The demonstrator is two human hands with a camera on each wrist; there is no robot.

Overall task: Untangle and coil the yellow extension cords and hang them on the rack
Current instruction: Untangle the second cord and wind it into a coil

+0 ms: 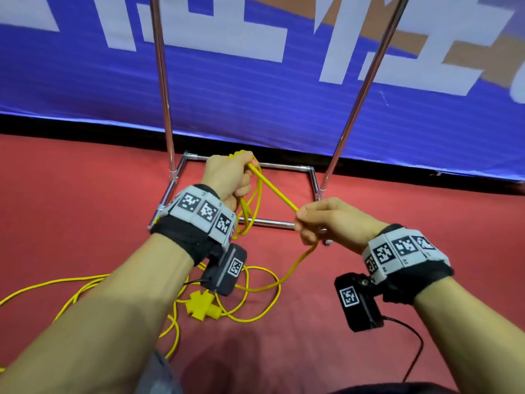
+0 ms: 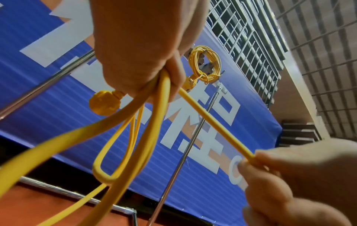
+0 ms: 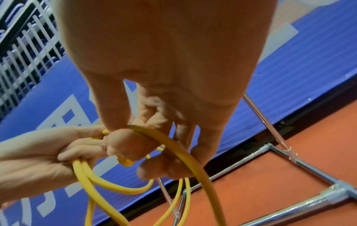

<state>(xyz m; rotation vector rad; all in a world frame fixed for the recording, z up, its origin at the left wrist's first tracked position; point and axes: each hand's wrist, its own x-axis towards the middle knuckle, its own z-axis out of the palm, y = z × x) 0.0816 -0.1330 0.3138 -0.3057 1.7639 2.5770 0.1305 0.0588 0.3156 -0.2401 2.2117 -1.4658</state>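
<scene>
Yellow cord [image 1: 279,194], red floor [image 1: 71,194], blue-and-white banner [image 1: 255,95].

Even indoor light, soft shadows; wrist views blurred, edges warped.

The red carpeted floor [image 1: 85,194] bears the chrome tubular rack base [image 1: 272,222] and loose yellow extension cord loops [image 1: 255,314].

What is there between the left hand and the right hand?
A taut, straight stretch of yellow cord runs from the left hand to the right hand, nothing else. The head view shows it best.
</scene>
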